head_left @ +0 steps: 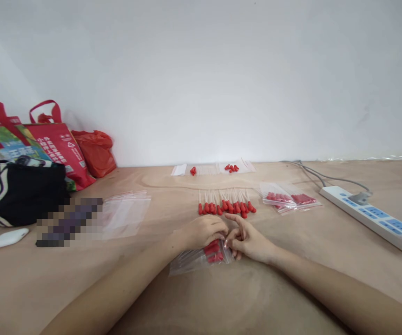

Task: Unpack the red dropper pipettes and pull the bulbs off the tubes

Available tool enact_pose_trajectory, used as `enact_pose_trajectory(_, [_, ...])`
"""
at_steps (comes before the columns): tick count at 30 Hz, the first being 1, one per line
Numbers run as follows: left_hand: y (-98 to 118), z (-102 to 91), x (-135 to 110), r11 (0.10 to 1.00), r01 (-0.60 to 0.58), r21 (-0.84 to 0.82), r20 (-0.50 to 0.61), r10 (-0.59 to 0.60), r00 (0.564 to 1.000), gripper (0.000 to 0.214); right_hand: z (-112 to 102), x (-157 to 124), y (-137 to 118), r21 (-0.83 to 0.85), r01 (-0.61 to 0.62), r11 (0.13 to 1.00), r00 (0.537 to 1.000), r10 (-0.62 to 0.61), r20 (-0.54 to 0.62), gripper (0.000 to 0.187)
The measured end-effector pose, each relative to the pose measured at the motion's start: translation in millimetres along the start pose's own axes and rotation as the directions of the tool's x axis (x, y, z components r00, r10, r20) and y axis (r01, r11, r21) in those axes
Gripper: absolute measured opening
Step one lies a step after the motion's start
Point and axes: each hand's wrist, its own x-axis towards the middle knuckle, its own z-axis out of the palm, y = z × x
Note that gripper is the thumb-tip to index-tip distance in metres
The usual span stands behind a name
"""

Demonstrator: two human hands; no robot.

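A clear zip bag [190, 261] lies in front of me, with red rubber bulbs [214, 257] showing at its right end. My left hand [206, 231] rests over the bag's top edge, its fingers curled down onto the plastic. At the bag's right edge my right hand [247, 239] is closed in a pinch on the plastic, with the index finger raised. Both hands partly hide the bag. Just beyond them lies a row of droppers [227, 206] with red bulbs toward me and thin clear tubes pointing away.
Filled zip bags [289, 197] lie right of the row, flat bags [127, 214] to the left. Loose red bulbs [231, 168] and clear tubes [206, 170] sit by the wall. A power strip [371, 216] lies right; shopping bags [61, 149] and a black bag [29, 190] stand left.
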Motion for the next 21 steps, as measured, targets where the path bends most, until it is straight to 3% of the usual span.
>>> enact_pose_trajectory(7, [-3.5,3.4,0.2,0.996,-0.084,0.036,-0.039,0.086,0.996,0.019,-2.4,2.3,1.3,-0.004,-0.034,0.999,0.999,0.034,0.026,0.077])
enact_pose_trajectory(16, [-6.7,7.2,-1.2,0.97,-0.227,0.089,-0.201,0.24,0.95,0.024,-1.4,2.0,0.0,-0.04,-0.049,0.998,0.999,0.048,-0.013,0.078])
enact_pose_trajectory(21, [-5.6,5.0,-1.5,0.965,-0.257,0.057,-0.171,0.263,0.949,0.021,-0.7,1.3,-1.5,-0.036,-0.052,0.998,0.998,0.051,-0.027,0.079])
